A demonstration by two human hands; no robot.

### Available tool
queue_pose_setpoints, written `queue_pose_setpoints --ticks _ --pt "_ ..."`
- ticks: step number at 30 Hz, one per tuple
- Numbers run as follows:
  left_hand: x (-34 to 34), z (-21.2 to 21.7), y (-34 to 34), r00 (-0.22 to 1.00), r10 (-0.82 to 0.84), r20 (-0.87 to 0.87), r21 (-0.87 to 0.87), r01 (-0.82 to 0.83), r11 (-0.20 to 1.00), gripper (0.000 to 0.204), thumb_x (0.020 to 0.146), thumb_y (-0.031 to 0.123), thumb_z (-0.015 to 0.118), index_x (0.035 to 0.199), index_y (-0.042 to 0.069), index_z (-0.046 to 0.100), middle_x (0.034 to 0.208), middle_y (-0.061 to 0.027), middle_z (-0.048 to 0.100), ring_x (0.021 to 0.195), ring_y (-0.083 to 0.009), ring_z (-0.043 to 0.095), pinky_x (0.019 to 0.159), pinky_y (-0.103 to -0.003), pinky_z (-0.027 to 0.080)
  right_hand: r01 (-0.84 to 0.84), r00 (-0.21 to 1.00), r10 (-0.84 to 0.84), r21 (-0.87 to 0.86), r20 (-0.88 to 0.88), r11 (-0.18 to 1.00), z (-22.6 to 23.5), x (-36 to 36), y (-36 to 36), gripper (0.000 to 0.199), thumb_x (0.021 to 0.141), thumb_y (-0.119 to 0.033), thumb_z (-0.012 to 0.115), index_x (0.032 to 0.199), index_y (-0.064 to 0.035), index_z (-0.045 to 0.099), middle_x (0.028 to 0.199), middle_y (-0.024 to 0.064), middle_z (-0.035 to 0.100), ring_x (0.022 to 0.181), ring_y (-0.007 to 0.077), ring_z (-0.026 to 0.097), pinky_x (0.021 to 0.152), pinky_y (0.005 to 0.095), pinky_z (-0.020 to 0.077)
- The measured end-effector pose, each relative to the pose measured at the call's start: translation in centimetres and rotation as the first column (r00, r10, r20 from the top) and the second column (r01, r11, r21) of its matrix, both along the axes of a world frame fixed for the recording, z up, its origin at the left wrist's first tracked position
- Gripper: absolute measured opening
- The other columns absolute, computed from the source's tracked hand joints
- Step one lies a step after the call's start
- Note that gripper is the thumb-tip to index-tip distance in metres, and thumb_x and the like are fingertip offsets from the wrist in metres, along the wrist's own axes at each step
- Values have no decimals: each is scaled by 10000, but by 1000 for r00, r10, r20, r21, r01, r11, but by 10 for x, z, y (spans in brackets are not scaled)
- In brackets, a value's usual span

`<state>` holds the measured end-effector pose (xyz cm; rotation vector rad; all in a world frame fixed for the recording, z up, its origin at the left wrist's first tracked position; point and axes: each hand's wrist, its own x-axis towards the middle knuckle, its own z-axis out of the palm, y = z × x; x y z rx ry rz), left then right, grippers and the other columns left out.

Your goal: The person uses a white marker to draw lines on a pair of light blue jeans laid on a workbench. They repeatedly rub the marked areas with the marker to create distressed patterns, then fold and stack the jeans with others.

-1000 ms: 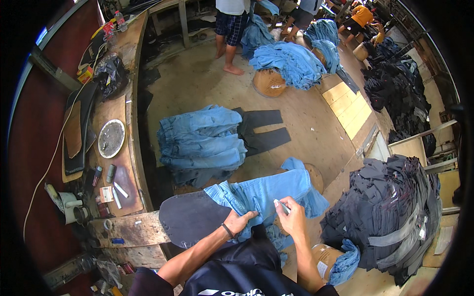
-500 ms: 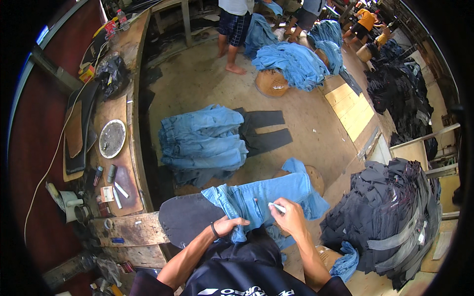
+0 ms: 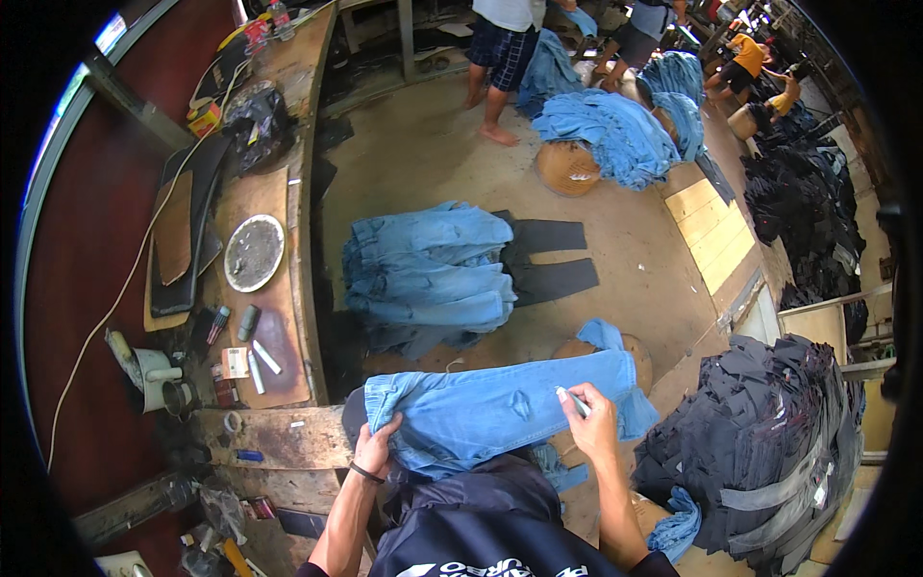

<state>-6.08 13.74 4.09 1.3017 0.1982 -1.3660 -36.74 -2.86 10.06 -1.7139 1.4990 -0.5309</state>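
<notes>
Across my lap and the dark board under it lies the pair of light blue jeans (image 3: 500, 413), waistband to the left and leg running off to the right over a round wicker basket (image 3: 630, 348). My left hand (image 3: 373, 450) is clenched on the waistband edge, bunching the cloth and pinning it near me. My right hand (image 3: 593, 423) pinches a small pale marking stick (image 3: 574, 402), its tip resting on the denim just right of a frayed patch (image 3: 520, 405) in the middle of the leg. I judge the risks to be plain ones. If my left hand slackens, the cloth may creep under the tip and the mark would stray from where I want it. The leg's far end hangs loose past the basket, and its weight could drag the whole piece right and off the board. The stick is thin and held only by my fingertips, so a hard press might snap it or let it slip from the pinch. To the left, the wooden workbench (image 3: 298, 288) carries a round plate (image 3: 255, 252) and small tools. Farther off, a stack of blue jeans (image 3: 428, 274) rests on the floor, and a heap of dark garments (image 3: 760, 452) sits at my right.
</notes>
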Motion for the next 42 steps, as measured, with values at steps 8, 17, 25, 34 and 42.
queue_pose_setpoints --ticks 8,17,25,34,42 --pt "23 -31 -20 894 -380 -236 -154 352 923 549 995 276 772 1462 44 598 1371 -84 697 1257 -241 661 1130 -429 497 36 998 -32 -63 61 997 -26 67 41 253 1107 -271 599 1162 -28 551 873 155 672 773 281 663 709 442 522" --pt "14 4 -20 903 -416 -110 -211 388 897 355 964 27 725 1316 23 674 1232 -63 744 1131 -203 701 1031 -390 554 165 985 -150 204 -86 965 -20 122 76 436 1002 -396 752 936 11 610 680 111 603 600 223 564 584 401 459" --pt "-5 12 -36 868 -468 -165 -112 454 884 320 941 50 744 1258 31 702 1170 -84 763 1061 -217 724 980 -392 585 90 989 -120 287 86 954 -35 133 75 419 1027 -290 714 730 -27 577 601 21 474 586 132 438 541 382 371" --pt "1 10 -11 911 -391 -134 -172 367 914 548 945 27 738 1464 32 561 1348 -80 688 1223 -224 653 1090 -407 516 174 940 -278 421 199 890 -36 127 85 369 1028 -252 719 749 -42 600 633 -49 490 620 74 428 548 325 359" --pt "14 10 -12 851 -426 -308 -179 388 904 358 998 79 710 1340 -14 658 1251 -109 747 1156 -258 710 1066 -436 538 149 974 -185 247 129 957 -7 127 70 244 1034 -222 729 1054 -28 583 728 -23 518 626 99 443 561 323 384"
